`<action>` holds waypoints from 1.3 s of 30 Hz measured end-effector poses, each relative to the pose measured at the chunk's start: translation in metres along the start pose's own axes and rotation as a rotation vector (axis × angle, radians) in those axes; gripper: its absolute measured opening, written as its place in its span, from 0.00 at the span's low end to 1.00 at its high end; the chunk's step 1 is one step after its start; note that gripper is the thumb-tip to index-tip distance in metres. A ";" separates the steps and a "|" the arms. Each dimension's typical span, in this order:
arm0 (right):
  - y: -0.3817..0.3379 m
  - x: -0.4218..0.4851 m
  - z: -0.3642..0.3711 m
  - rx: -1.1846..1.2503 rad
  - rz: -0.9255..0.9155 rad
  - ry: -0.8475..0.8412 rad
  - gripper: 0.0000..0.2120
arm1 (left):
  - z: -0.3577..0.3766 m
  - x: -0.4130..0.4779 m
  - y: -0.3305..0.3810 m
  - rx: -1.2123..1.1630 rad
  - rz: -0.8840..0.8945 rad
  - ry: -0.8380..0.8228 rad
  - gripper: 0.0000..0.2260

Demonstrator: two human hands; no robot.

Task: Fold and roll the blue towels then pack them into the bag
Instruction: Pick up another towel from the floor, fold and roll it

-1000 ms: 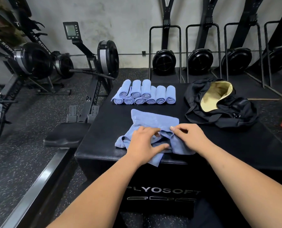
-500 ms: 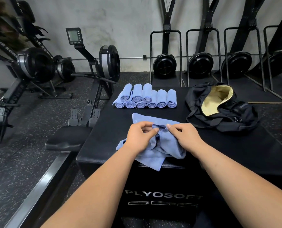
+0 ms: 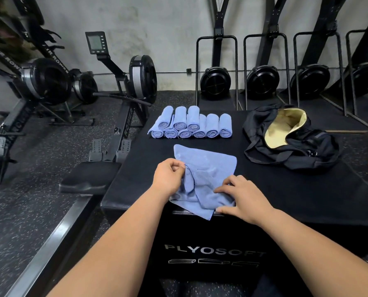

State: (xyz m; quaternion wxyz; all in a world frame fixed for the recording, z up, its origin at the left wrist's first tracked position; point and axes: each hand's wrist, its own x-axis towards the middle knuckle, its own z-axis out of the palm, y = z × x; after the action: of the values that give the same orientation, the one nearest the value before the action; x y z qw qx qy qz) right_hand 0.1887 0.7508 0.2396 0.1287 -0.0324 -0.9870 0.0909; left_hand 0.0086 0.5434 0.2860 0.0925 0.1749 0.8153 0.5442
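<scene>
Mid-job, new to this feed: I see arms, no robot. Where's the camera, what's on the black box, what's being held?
No machine here: these are a person's bare arms, filmed by one wide-angle camera on their head, looking down. The left hand pinches a fold of the loose blue towel; the right hand rests on its near part. The towel lies on a black box. Behind it sit rolled towels, and to the right an open black bag with pale lining.
</scene>
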 end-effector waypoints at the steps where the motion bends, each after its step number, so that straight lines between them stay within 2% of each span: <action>1: 0.001 0.001 0.000 0.057 0.020 0.040 0.22 | -0.001 0.002 -0.001 0.008 -0.004 0.004 0.06; 4: 0.003 0.011 -0.004 0.271 0.231 0.219 0.09 | -0.007 0.009 -0.002 0.046 0.030 0.028 0.05; 7: 0.015 0.022 -0.016 0.454 0.502 0.329 0.08 | -0.016 0.013 -0.004 -0.020 0.044 -0.045 0.03; 9: 0.023 0.025 -0.021 0.533 0.580 0.317 0.07 | -0.022 0.014 -0.006 -0.064 0.053 -0.152 0.04; 12: 0.032 0.028 -0.018 0.487 0.617 0.233 0.08 | -0.025 0.016 -0.010 0.019 0.102 -0.317 0.10; 14: 0.031 0.028 -0.017 0.476 0.644 0.182 0.07 | -0.025 0.018 -0.016 0.186 0.169 -0.375 0.15; 17: 0.026 0.024 -0.015 0.502 0.609 0.107 0.12 | -0.026 0.018 -0.025 0.402 0.242 -0.357 0.18; 19: 0.025 0.021 -0.013 0.376 0.549 0.038 0.16 | -0.026 0.020 -0.028 0.443 0.246 -0.344 0.17; 22: 0.029 0.024 -0.009 0.278 0.531 0.068 0.09 | -0.026 0.023 -0.030 0.484 0.277 -0.268 0.13; 25: 0.036 0.031 -0.008 0.376 0.595 0.214 0.05 | -0.025 0.033 -0.026 0.347 0.283 -0.078 0.08; 28: 0.044 0.040 -0.008 0.433 0.708 0.285 0.08 | -0.023 0.048 -0.023 0.060 0.142 0.045 0.09; 32: 0.052 0.054 -0.002 0.474 0.773 0.264 0.05 | -0.022 0.066 -0.025 -0.273 -0.170 0.028 0.13; 34: 0.053 0.063 -0.002 0.458 0.796 0.268 0.03 | -0.021 0.077 -0.020 -0.390 -0.261 0.017 0.12; 37: 0.056 0.080 -0.004 0.435 0.824 0.319 0.09 | -0.023 0.102 -0.010 -0.478 -0.289 0.027 0.10; 39: 0.059 0.094 -0.003 0.430 0.854 0.366 0.08 | -0.022 0.123 -0.004 -0.478 -0.253 0.077 0.09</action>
State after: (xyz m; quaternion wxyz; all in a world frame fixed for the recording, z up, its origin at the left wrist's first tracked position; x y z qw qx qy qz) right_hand 0.1008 0.8174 0.2544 0.2545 -0.4208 -0.8060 0.3294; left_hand -0.1129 0.5706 0.2959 0.1673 0.0239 0.6819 0.7117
